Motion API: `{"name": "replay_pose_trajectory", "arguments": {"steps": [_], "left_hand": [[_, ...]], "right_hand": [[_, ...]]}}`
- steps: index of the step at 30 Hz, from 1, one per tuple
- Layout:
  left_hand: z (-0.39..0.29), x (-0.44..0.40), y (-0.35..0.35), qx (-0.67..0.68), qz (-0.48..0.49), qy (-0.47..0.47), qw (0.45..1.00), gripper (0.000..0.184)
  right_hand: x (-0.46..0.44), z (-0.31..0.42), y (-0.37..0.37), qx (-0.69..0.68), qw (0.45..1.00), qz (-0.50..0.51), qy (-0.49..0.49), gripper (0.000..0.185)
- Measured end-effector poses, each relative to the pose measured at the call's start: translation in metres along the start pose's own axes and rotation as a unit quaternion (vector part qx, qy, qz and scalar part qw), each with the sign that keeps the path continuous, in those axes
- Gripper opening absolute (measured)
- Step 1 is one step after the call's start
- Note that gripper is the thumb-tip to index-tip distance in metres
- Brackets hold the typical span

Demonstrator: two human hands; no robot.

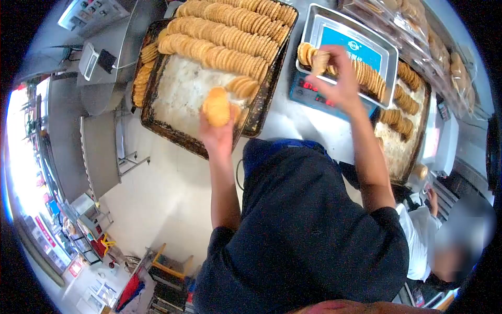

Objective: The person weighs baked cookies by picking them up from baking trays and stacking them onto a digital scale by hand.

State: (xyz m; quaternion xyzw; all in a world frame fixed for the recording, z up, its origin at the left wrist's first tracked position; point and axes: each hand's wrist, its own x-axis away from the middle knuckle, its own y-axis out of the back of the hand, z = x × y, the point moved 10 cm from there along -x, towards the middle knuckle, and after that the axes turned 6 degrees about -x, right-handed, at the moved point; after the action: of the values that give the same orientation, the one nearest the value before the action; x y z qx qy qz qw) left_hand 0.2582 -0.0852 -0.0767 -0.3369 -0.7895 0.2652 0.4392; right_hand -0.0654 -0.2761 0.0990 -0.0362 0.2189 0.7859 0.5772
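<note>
Several flat golden cookies (pixel 216 106) rest in my left hand (pixel 218 131), its fingers wrapped round them, above the near edge of a dark baking tray (pixel 180 94). Long rows of cookies (pixel 225 32) fill the far part of that tray. My right hand (pixel 342 83) is over a silver metal tray (pixel 389 57) with a blue sheet in it, pinching a cookie (pixel 320 63). A row of cookies (pixel 368 78) stands on edge along the tray's near side. Under the metal tray is a scale (pixel 319 95) with red digits.
Another baking tray (pixel 402 152) with cookie stacks lies at the right, near bagged goods (pixel 439 52). Cookies (pixel 142 78) also show left of the large tray. A co-worker in white (pixel 421 235) is at the lower right. A grey counter (pixel 104 73) stands at the left.
</note>
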Motion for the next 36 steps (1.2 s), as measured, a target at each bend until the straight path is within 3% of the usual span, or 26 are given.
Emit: {"name": "replay_pose_trajectory", "arguments": {"steps": [3, 5, 6, 7, 8, 10, 11, 13, 14, 15, 16, 17, 19, 20, 22, 23, 24, 25, 26, 27, 28, 29, 31, 33, 35, 36], "left_hand": [[-0.004, -0.008, -0.005, -0.046, 0.005, -0.01, 0.999, 0.054], [-0.007, -0.019, -0.005, -0.078, 0.008, -0.016, 0.997, 0.051], [-0.02, -0.025, -0.006, -0.294, 0.023, -0.086, 0.952, 0.05], [-0.031, -0.026, -0.018, -0.494, 0.037, -0.153, 0.855, 0.049], [-0.033, -0.03, -0.019, -0.493, 0.035, -0.155, 0.856, 0.049], [-0.023, -0.037, -0.007, -0.149, -0.045, -0.063, 0.986, 0.04], [-0.028, -0.036, -0.014, -0.144, -0.043, -0.065, 0.987, 0.04], [-0.013, -0.036, -0.018, 0.017, -0.018, 0.008, 1.0, 0.039], [-0.019, -0.041, -0.013, -0.209, 0.024, -0.056, 0.976, 0.042], [-0.021, -0.046, -0.011, -0.42, 0.08, -0.119, 0.896, 0.045], [-0.001, -0.04, -0.009, -0.004, 0.128, 0.086, 0.988, 0.051], [0.005, -0.037, 0.001, 0.002, 0.049, 0.097, 0.994, 0.053], [0.0, -0.01, -0.025, -0.162, -0.052, 0.028, 0.985, 0.057], [0.008, -0.002, -0.031, -0.173, -0.045, 0.04, 0.983, 0.057], [-0.007, 0.012, -0.046, -0.314, -0.019, -0.065, 0.947, 0.054], [-0.006, 0.015, -0.05, -0.321, -0.011, -0.058, 0.945, 0.054], [-0.005, 0.017, -0.055, -0.313, -0.003, -0.057, 0.948, 0.056], [-0.004, 0.019, -0.058, -0.302, 0.003, -0.058, 0.952, 0.058], [-0.006, 0.008, -0.046, -0.301, 0.008, -0.055, 0.952, 0.058], [-0.015, -0.018, -0.015, -0.251, -0.02, -0.052, 0.966, 0.059], [-0.019, -0.042, 0.016, -0.197, -0.046, -0.047, 0.978, 0.06], [-0.023, -0.049, 0.031, -0.213, -0.008, -0.048, 0.976, 0.057], [-0.029, -0.034, 0.018, -0.223, -0.142, -0.058, 0.963, 0.058], [-0.026, -0.027, 0.007, -0.244, -0.147, -0.067, 0.956, 0.057], [-0.032, -0.026, 0.009, -0.273, -0.153, -0.083, 0.946, 0.056], [-0.028, -0.031, 0.017, -0.285, -0.137, -0.077, 0.945, 0.054]], "right_hand": [[-0.004, 0.007, -0.092, 0.09, 0.986, 0.134, 0.037, 0.064], [-0.014, -0.003, -0.133, 0.13, 0.98, 0.139, 0.056, 0.064], [-0.018, -0.006, -0.152, 0.166, 0.972, 0.151, 0.077, 0.063], [-0.024, -0.01, -0.162, 0.165, 0.972, 0.151, 0.076, 0.063], [-0.032, -0.009, -0.167, 0.208, 0.964, 0.127, 0.102, 0.061], [-0.038, 0.009, -0.169, 0.296, 0.938, 0.043, 0.177, 0.053], [-0.036, 0.013, -0.177, 0.298, 0.936, 0.045, 0.181, 0.053], [-0.023, 0.012, -0.199, 0.191, 0.966, 0.135, 0.108, 0.05], [-0.008, 0.015, -0.214, 0.148, 0.973, 0.15, 0.092, 0.05], [0.004, 0.018, -0.23, 0.107, 0.979, 0.159, 0.071, 0.049], [0.013, 0.022, -0.24, 0.13, 0.974, 0.175, 0.061, 0.047], [0.02, 0.022, -0.244, 0.149, 0.969, 0.191, 0.052, 0.045], [0.025, 0.02, -0.238, 0.158, 0.972, 0.171, 0.022, 0.043], [0.027, 0.018, -0.237, 0.15, 0.973, 0.175, 0.012, 0.042], [0.032, 0.015, -0.228, 0.13, 0.978, 0.16, -0.013, 0.04], [0.034, 0.012, -0.223, 0.109, 0.981, 0.157, -0.028, 0.038], [0.036, 0.013, -0.211, 0.112, 0.982, 0.147, -0.033, 0.038], [0.038, 0.014, -0.195, 0.024, 0.988, 0.141, -0.059, 0.035], [0.042, 0.013, -0.179, -0.062, 0.985, 0.135, -0.081, 0.032], [0.047, 0.011, -0.161, -0.057, 0.986, 0.133, -0.081, 0.032], [0.049, 0.006, -0.115, -0.051, 0.995, 0.008, -0.082, 0.03], [0.057, 0.002, -0.061, -0.039, 0.989, -0.119, -0.079, 0.028], [0.085, -0.02, 0.038, 0.109, 0.954, -0.253, -0.121, 0.031], [0.127, -0.044, 0.128, 0.215, 0.881, -0.396, -0.146, 0.026], [0.153, -0.048, 0.186, 0.354, 0.821, -0.43, -0.128, 0.024], [0.159, -0.056, 0.2, 0.354, 0.817, -0.436, -0.131, 0.024]]}}
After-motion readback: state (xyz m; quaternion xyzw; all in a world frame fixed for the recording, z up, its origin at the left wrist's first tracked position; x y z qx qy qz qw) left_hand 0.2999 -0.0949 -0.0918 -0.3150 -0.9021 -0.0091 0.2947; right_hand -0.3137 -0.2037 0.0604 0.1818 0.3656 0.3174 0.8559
